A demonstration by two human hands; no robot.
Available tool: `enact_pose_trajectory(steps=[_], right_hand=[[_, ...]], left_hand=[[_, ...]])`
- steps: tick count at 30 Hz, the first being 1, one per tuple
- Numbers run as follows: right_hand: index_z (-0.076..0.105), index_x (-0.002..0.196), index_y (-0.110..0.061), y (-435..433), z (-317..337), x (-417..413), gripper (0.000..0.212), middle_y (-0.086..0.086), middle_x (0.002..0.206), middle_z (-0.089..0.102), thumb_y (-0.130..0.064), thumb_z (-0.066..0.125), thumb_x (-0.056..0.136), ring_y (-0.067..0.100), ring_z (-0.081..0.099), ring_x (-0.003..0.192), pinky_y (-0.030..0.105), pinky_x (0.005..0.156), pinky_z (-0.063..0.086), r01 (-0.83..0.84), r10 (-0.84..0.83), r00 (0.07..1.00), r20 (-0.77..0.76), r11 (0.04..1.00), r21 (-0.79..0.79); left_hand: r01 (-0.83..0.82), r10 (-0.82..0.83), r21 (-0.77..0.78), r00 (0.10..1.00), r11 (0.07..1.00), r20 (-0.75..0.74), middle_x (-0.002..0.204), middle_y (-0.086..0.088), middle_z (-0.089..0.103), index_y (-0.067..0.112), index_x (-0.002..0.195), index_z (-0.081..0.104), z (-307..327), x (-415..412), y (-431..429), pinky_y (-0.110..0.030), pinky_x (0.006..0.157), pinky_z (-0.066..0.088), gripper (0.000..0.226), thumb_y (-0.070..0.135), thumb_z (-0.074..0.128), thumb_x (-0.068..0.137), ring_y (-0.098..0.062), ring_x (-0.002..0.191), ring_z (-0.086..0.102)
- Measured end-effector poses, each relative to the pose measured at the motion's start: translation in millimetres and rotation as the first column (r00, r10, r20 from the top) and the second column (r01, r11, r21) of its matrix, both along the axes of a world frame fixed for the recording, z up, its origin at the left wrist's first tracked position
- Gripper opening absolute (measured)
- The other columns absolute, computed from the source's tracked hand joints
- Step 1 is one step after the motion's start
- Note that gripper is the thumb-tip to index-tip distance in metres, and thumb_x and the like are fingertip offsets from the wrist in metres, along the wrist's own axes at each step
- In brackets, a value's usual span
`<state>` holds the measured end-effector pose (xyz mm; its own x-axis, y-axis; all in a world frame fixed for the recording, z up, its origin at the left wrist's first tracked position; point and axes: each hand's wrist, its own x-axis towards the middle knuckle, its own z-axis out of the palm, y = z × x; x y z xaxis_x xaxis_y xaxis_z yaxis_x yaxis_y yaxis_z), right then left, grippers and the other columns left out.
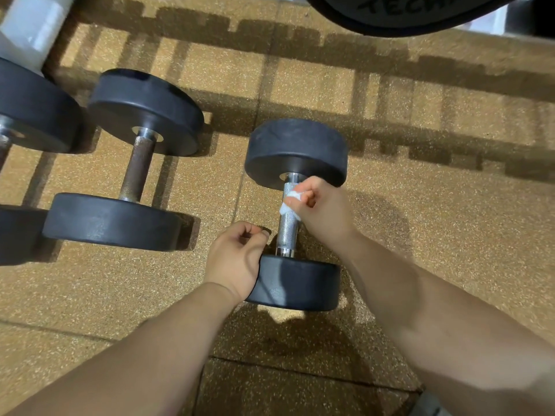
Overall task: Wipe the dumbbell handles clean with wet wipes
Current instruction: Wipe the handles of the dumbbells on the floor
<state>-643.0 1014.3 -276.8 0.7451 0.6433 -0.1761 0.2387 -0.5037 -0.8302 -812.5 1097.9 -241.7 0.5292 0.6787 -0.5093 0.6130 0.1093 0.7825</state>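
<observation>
White wipe (288, 206) pinched by right hand (323, 210) on handle (286, 233); left hand (235, 260) curled, empty; rusty dumbbell (138, 169) beside.

Speckled tan rubber floor (435, 241), seamed tiles, sunlit, barred shadows
</observation>
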Motion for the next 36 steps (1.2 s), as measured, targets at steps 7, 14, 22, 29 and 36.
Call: enact_pose_trajectory(steps=[7,14,22,29,36], right_hand=[[0.064,0.073,-0.025,-10.6,5.1,6.6,0.018,-0.011,0.063,0.059,-0.026,0.081,0.081,0.0,0.051,0.057,0.02,0.059,0.041,-0.328,0.325,0.945,-0.049,0.943,-0.066],[0.065,0.08,-0.027,-1.8,6.9,-1.4,0.016,-0.008,0.068,0.054,-0.02,0.079,0.082,-0.001,0.046,0.055,0.011,0.059,0.04,-0.072,0.068,0.991,-0.118,0.997,-0.029],[0.069,0.078,-0.019,7.4,3.2,2.0,0.012,-0.005,0.067,0.057,-0.021,0.08,0.081,0.003,0.049,0.058,0.021,0.06,0.04,-0.095,0.092,0.984,-0.155,0.995,-0.013],[0.067,0.076,-0.022,6.6,-4.2,4.5,0.015,-0.005,0.066,0.056,-0.023,0.081,0.079,0.002,0.048,0.057,0.017,0.06,0.04,-0.006,0.006,0.985,-0.173,1.0,-0.004],[0.07,0.074,-0.019,-10.3,5.4,11.1,0.015,-0.001,0.07,0.064,-0.019,0.084,0.077,0.01,0.054,0.061,0.027,0.06,0.045,-0.332,0.281,0.89,-0.359,0.939,-0.089]], left_hand=[[0.008,-0.008,0.006,1.0,1.0,-0.012,0.084,0.003,0.068,0.024,0.082,0.067,1.4,-0.5,-1.1,-0.029,0.065,0.037,0.023,0.042,0.053,0.079,-0.016,0.079,0.059],[0.012,-0.012,-0.031,1.0,0.999,-0.003,0.095,0.003,0.07,0.022,0.091,0.069,-2.9,-4.9,7.1,-0.021,0.073,0.041,0.005,0.023,0.064,0.092,-0.012,0.091,0.062],[0.053,0.022,0.366,0.98,0.929,-0.197,0.096,0.0,0.069,0.02,0.084,0.067,14.4,-7.2,8.1,-0.032,0.081,0.041,0.014,0.026,0.059,0.095,-0.025,0.099,0.059],[0.472,-0.28,0.452,0.859,0.757,-0.429,0.11,0.003,0.058,0.027,0.107,0.054,36.5,10.7,-36.6,-0.041,0.093,0.044,0.073,0.089,0.039,0.072,-0.023,0.107,0.05],[0.416,-0.322,0.417,0.905,0.808,-0.28,0.114,0.011,0.054,0.025,0.123,0.059,18.9,-6.6,-10.9,-0.028,0.095,0.037,0.087,0.09,0.045,0.066,-0.016,0.114,0.05]])
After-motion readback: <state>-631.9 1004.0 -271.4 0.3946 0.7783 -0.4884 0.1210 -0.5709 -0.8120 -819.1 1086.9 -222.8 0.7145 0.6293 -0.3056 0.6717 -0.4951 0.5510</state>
